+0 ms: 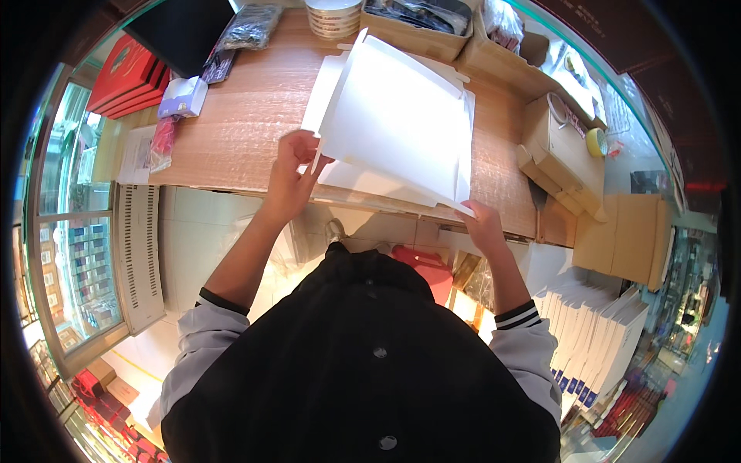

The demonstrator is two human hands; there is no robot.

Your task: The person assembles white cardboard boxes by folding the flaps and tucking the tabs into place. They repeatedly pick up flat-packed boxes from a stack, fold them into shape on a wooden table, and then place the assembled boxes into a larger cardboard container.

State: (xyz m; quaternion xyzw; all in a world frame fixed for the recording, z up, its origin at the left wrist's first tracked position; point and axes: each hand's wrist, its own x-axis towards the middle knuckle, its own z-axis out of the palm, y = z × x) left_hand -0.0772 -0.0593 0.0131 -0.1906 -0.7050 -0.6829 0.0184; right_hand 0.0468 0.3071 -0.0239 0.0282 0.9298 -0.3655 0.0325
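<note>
A large white cardboard box blank (401,116) with raised, folded edges lies tilted over the wooden table. My left hand (297,168) is closed on its near left corner, the thumb and fingers pinching a folded flap. At the near right corner my right hand (484,228) grips the edge, its fingertips partly hidden by the cardboard. More white cardboard (318,99) shows under the blank on the left; whether it is a separate sheet or part of the same piece I cannot tell.
Red boxes (127,73) and a small purple-white box (183,98) stand at the left of the wooden table (239,116). Tape rolls (333,17) and open cartons (417,35) line the back. Brown cardboard boxes (559,150) sit at right. Below are a red stool (424,270) and white flat boxes (594,332).
</note>
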